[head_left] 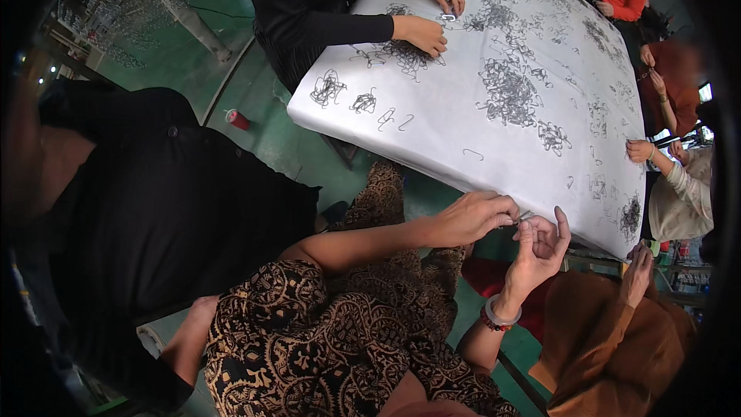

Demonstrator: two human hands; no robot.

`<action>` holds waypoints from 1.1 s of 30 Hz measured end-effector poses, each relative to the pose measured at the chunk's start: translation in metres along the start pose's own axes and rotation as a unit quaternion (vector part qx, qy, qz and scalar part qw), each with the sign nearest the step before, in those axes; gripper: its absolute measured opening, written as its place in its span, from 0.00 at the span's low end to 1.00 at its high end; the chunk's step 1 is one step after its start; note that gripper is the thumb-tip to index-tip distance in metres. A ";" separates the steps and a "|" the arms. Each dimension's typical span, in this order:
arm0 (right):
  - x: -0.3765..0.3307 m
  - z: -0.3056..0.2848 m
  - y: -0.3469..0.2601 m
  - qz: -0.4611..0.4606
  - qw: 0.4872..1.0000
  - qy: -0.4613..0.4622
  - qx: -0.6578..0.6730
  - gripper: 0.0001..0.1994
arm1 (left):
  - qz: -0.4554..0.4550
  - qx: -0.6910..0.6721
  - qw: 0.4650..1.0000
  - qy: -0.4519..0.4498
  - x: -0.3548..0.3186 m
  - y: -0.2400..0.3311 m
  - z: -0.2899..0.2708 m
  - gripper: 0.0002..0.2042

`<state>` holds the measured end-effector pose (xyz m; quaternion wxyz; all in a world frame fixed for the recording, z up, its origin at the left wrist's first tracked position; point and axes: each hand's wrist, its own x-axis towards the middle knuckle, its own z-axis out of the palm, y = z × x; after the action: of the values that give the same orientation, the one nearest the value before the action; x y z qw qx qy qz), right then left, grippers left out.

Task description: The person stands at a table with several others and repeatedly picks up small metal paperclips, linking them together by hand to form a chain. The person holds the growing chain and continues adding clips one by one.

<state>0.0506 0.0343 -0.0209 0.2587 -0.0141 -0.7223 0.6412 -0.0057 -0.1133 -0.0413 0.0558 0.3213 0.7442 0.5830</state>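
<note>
Just off the near edge of the white-covered table (pixel 455 161), my two hands meet around a small metal wire hook (pixel 526 215). My left hand (pixel 472 218) pinches it between thumb and fingertips. The thumb and curled fingers of my right hand (pixel 538 253) close on its other side, while one finger points up. Fingertips hide much of the hook. On the table ahead lies a single bent wire hook (pixel 473 154), with a small heap of hooks (pixel 553 137) beyond it and a larger pile (pixel 509 93) farther away.
A person in black (pixel 309 27) handles hooks at the far left edge. Another person in black (pixel 154 208) is close on my left, one in brown (pixel 617 340) on my right. More people line the right side. A red cup (pixel 237 119) stands on the green floor.
</note>
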 end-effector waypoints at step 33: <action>-0.015 0.000 0.015 0.072 0.994 0.026 0.083 0.21 | -0.097 -0.164 0.981 0.026 0.022 -0.027 -0.071 0.10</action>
<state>0.0585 0.0318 -0.0405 0.2312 -0.0610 -0.6568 0.7151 -0.0666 -0.1633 -0.0372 0.1445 0.2194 0.6671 0.6971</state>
